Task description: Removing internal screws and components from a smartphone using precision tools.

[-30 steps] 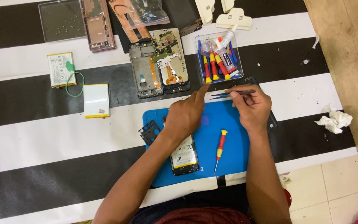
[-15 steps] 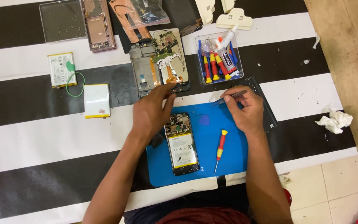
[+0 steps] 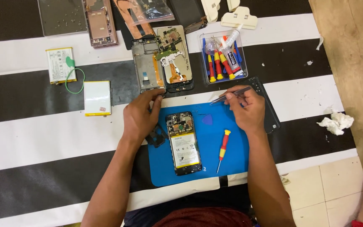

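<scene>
Over the last second the left hand was moved away from the centre of the blue mat. A second earlier it had been laid over the opened phone, hiding most of it; half a second earlier it had already been lifted off toward the far left. Now its fingertips were set at the near edge of the bare phone frame lying just beyond the mat, and whether anything was pinched between them could not be told. A small black part was left at the mat's left edge, partly under the wrist.

The opened phone was thereby uncovered in full, lying lengthwise on the mat with its pale battery and dark board exposed, untouched by either hand.

The right hand was hardly shifted: it was kept at the far right of the mat, its fingers closed round a pair of tweezers pointing left. A red and yellow screwdriver and a blue pick were left lying on the mat between the phone and that hand.

Judged from this, attention had been turned from the phone to the frame beyond it.
</scene>
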